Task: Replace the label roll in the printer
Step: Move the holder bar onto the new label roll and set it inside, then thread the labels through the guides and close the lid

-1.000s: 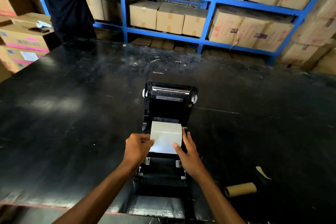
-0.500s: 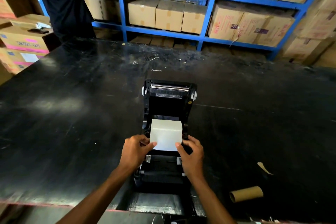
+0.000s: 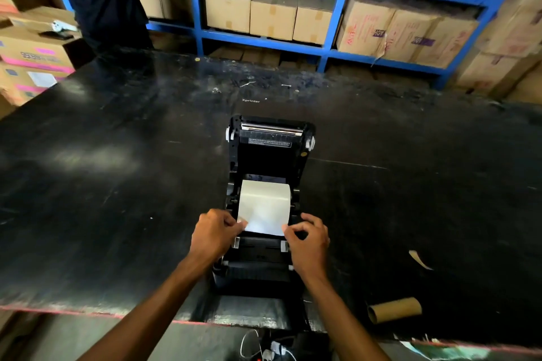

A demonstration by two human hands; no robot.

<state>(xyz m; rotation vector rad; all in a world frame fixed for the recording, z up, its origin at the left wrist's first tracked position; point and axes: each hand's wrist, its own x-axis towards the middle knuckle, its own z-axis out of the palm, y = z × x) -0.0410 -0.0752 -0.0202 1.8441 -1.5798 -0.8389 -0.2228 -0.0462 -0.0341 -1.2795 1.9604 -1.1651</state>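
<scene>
change: my right hand (image 3: 308, 239) has curled from flat to a pinch | left hand (image 3: 215, 233) pinches too | both hold the label (image 3: 264, 208) edge, roll in printer (image 3: 269, 269) | next: feed forward

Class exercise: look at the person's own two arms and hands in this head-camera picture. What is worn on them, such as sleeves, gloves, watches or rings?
Nothing is worn that shows. The left hand and right hand are bare, with no gloves. No ring is visible on any finger that can be seen, and neither wrist carries a watch or band. Both forearms are uncovered down to the bottom edge of the picture, so no sleeve appears.
</scene>
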